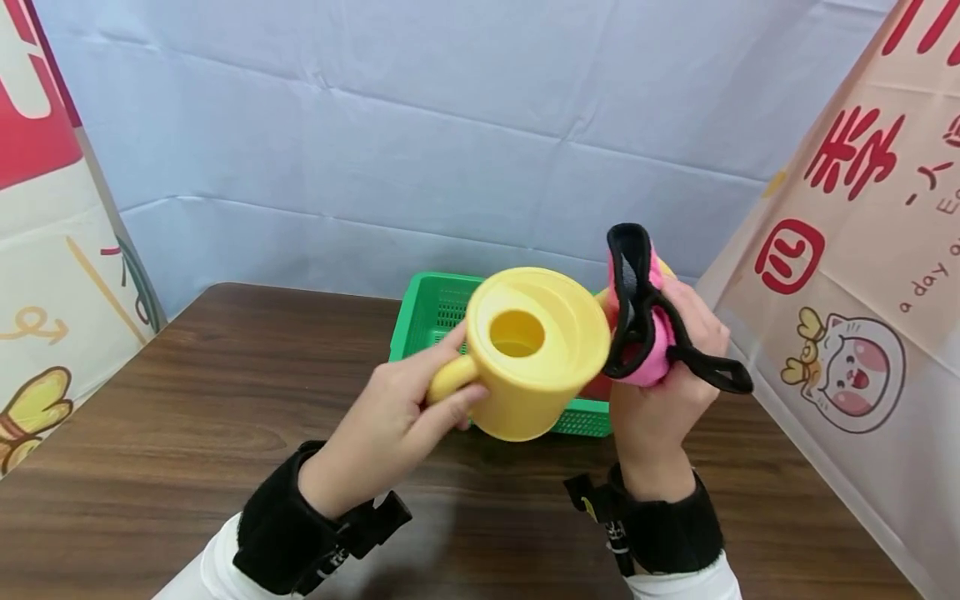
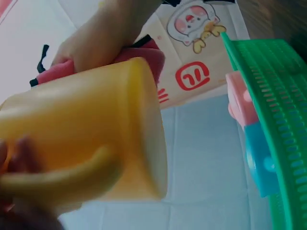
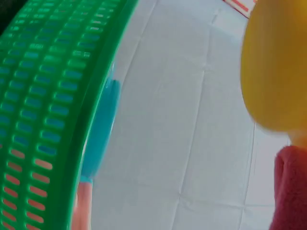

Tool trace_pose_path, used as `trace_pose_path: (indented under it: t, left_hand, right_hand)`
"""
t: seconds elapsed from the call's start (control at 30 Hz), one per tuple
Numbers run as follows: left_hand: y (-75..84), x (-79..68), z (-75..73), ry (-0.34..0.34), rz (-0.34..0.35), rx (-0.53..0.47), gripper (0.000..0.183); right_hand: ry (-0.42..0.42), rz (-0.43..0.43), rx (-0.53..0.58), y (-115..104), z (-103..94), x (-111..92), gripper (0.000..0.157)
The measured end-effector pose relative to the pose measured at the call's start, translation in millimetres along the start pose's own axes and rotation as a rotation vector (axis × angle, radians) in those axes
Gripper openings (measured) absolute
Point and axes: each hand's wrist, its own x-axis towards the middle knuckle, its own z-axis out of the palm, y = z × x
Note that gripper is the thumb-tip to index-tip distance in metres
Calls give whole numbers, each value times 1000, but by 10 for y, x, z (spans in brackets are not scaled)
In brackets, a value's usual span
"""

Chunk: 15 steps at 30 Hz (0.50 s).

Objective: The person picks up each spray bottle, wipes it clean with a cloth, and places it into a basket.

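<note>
My left hand (image 1: 405, 408) grips the side handle of a yellow mug (image 1: 517, 400), with the thumb below. The mug is tilted toward the head camera, showing a recessed top with a round hole. Close on its right, my right hand (image 1: 663, 408) holds a pink fabric piece (image 1: 660, 354) with black trim and a black strap hanging to the right. A second yellow part by the right fingers is mostly hidden, so I cannot tell whether that hand also touches the mug. In the left wrist view, the mug's smooth wall (image 2: 81, 105) and handle fill the left side, blurred.
A green perforated basket (image 1: 588, 421) stands on the dark wood table (image 1: 300, 367) behind and below the mug. A pink thing (image 2: 240, 96) and a blue thing (image 2: 261, 160) rise above its rim. Pale blue cloth (image 1: 450, 142) hangs behind; printed sheets (image 1: 862, 233) flank the table.
</note>
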Motion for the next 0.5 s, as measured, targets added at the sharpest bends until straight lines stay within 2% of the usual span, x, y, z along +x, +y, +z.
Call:
trace_pose_path:
  t: [0.03, 0.1, 0.13, 0.27, 0.33, 0.43, 0.5]
  left_hand:
    - [6, 5, 4, -36, 17, 29, 27]
    - [13, 9, 11, -59, 65, 90, 13]
    - [12, 9, 9, -50, 95, 122, 12]
    - [-12, 6, -9, 44, 228, 205, 30]
    - [-29, 10, -16, 86, 275, 228, 38]
    - [-48, 20, -7, 118, 321, 248, 41]
    - [-57, 24, 5, 125, 339, 274, 40]
  right_hand:
    - [10, 15, 11, 6, -9, -5, 38]
    - [-14, 38, 23, 23, -28, -34, 38]
    - [-50, 56, 29, 32, -41, -54, 37]
    - [-263, 141, -5, 60, -98, -134, 35]
    - [-350, 190, -17, 61, -123, -153, 40]
    - [-399, 200, -49, 58, -145, -143, 45]
    - [-391, 153, -88, 60, -141, -123, 43]
